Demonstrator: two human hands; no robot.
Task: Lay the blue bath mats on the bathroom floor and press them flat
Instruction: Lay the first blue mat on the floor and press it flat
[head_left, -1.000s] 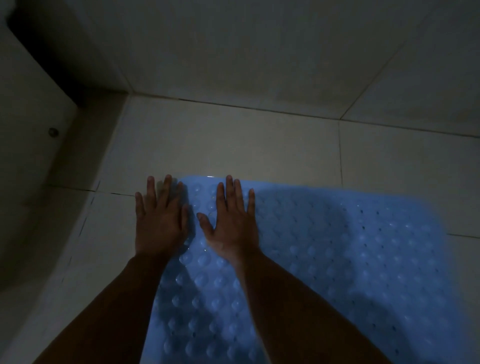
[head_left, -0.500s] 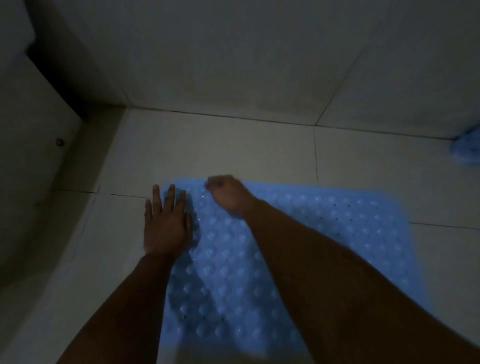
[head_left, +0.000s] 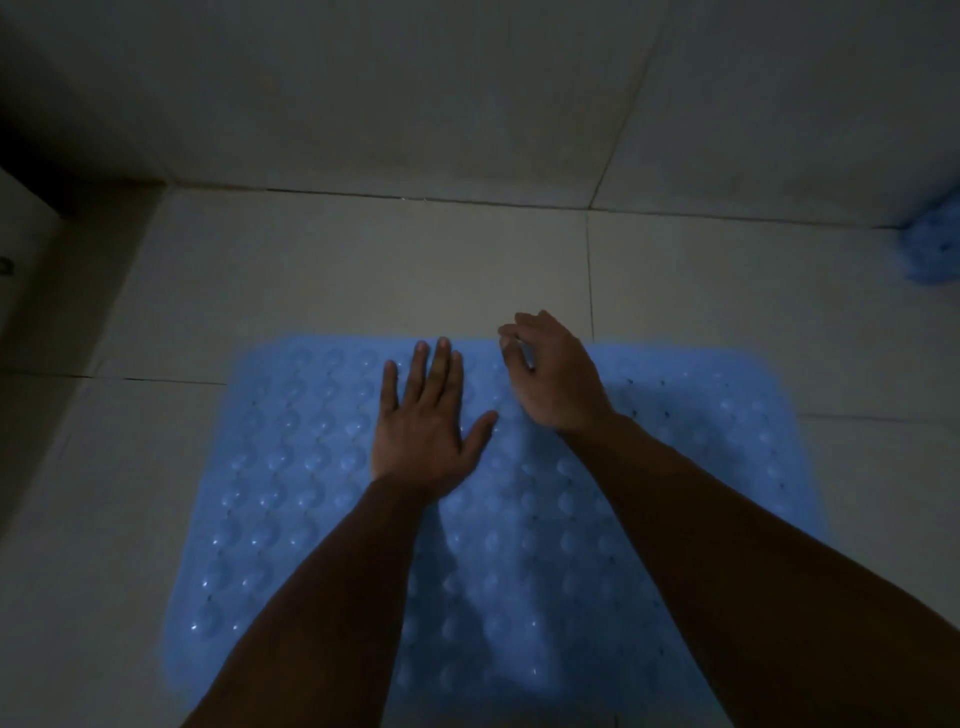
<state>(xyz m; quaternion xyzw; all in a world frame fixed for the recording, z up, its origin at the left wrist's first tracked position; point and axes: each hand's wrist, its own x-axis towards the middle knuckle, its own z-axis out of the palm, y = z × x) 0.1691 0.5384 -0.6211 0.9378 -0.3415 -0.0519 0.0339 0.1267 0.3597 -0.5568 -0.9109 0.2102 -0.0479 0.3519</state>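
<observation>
Dim tiled bathroom floor (head_left: 322, 270): your left hand (head_left: 423, 426) presses flat on the bubbled blue rubber bath mat (head_left: 291, 467); your right hand (head_left: 556, 374), fingers curled at its far edge, may lift it.

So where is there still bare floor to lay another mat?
Bare tile runs between the blue mat and the wall, and left of the mat. The far right corner holds a second blue mat, bunched. Both hands, left hand and right hand, crowd the mat's far edge.

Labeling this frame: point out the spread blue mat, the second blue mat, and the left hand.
spread blue mat (head_left: 291, 467): head view, bare bumpy surface left of the left hand.
second blue mat (head_left: 932, 249): head view, bunched part at the right edge, by the wall.
left hand (head_left: 423, 431): head view, back of the hand, flat on the mat.
</observation>
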